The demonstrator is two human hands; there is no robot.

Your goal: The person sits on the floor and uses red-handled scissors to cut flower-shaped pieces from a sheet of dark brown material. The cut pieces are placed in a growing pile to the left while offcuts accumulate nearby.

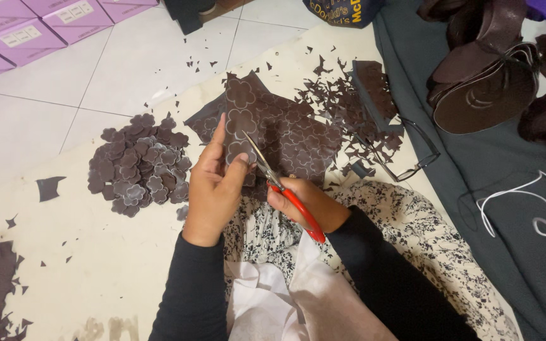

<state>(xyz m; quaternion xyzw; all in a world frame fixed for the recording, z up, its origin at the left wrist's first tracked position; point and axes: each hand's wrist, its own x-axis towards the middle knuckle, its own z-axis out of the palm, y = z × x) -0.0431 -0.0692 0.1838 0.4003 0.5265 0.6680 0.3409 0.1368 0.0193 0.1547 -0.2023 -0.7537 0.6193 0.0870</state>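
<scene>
Already a good heap of cut brown flower shapes [139,165] is piled on the cloth at left. A traced flower on the brown sheet [285,132] is pinched by the left hand [215,183], while red-handled scissors [280,188] are gripped by the right hand [304,203]; many outlined flowers remain uncut

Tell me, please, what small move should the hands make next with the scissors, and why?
Probably close the scissors a little further along the traced flower outline. The right hand holds the red handles, the blades are open at the edge of the brown sheet, and the left hand pinches that sheet beside the blades.
</scene>
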